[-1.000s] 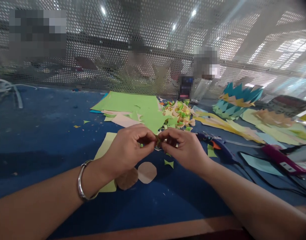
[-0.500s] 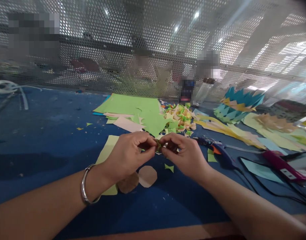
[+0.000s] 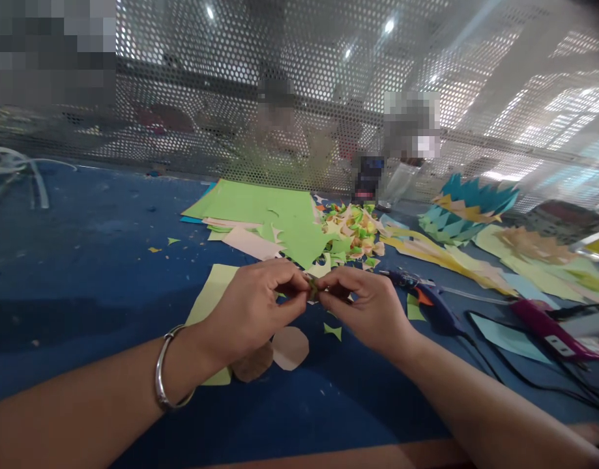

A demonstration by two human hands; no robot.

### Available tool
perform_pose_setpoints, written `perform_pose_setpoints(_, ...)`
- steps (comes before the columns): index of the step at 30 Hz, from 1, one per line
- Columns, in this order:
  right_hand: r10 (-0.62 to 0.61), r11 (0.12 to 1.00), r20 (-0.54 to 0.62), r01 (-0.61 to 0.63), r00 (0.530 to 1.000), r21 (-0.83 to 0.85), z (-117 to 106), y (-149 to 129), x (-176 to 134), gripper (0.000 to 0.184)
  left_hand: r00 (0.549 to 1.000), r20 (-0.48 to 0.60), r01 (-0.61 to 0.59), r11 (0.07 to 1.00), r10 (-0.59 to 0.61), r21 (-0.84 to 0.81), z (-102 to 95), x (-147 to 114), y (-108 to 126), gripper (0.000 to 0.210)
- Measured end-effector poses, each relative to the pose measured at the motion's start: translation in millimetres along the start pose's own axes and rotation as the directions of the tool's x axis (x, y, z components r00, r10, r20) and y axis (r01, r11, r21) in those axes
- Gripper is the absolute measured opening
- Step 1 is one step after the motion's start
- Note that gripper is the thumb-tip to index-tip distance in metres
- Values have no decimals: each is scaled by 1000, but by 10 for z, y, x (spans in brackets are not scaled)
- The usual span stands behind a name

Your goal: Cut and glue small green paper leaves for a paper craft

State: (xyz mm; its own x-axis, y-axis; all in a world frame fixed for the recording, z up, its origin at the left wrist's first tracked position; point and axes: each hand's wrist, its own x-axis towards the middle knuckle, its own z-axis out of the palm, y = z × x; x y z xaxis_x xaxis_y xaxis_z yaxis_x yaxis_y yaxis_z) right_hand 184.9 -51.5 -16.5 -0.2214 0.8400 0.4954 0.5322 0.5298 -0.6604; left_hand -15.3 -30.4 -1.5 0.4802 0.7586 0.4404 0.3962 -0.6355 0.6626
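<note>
Between the fingertips of both hands is a small green piece of paper (image 3: 313, 286), mostly hidden by the fingers. My left hand (image 3: 260, 299), with a silver bangle at its wrist, pinches it from the left. From the right, my right hand (image 3: 370, 303) pinches it too. Two paper discs lie on the table below my left hand: a pale pink one (image 3: 290, 348) and a brownish one (image 3: 253, 362), partly covered by the hand. A pale yellow-green sheet (image 3: 214, 286) lies under the left hand. A green paper scrap (image 3: 333, 332) rests below the right hand.
Green sheets (image 3: 260, 202) are stacked at the back, beside a heap of small paper pieces (image 3: 360, 228). A blue glue gun (image 3: 438, 306) lies right of my hand, its cord near a magenta power strip (image 3: 548, 332). A zigzag-edged paper ring (image 3: 468, 208) stands behind. Perforated metal (image 3: 221, 98) borders the table.
Both hands stay at the same spot, with the fingertips shifting slightly around the small green piece. The view has moved a little; the things on the table lie as before.
</note>
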Motion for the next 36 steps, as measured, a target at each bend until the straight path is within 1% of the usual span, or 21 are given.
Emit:
perform_pose_setpoints(4,11,1000,11,-12,1000,11,3,10,-1,10,1000,-1,9,1000,-9,0,-2,-12,-9,13)
perform_pose_setpoints(6,16,1000,33,-16,999,-7,2,12,6,11,1000,16,21,1000,-21,-1,-6,-12,-12,13)
perform_pose_setpoints(11,-25,998,67,29,997,-54,0,-2,44,15,997,57,46,999,-47,30,-7,-1,-18,14)
perform_pose_setpoints(16,-62,995,78,67,995,-68,8,-11,69,15,997,69,27,998,-31,60,6,2,-47,13)
perform_pose_setpoints(20,-62,994,84,70,994,-90,9,-13,67,14,997,69,18,998,-22,60,4,14,-53,14)
perform_pose_setpoints(27,-76,986,116,91,990,-136,-1,12,80,16,988,147,35,996,-47,82,25,39,-93,12)
perform_pose_setpoints(32,-69,988,111,84,991,-133,-15,37,78,16,988,154,10,994,-26,106,35,41,-104,12)
perform_pose_setpoints(36,-60,986,123,79,991,-148,-12,43,87,16,983,164,57,987,-82,150,27,50,-97,10)
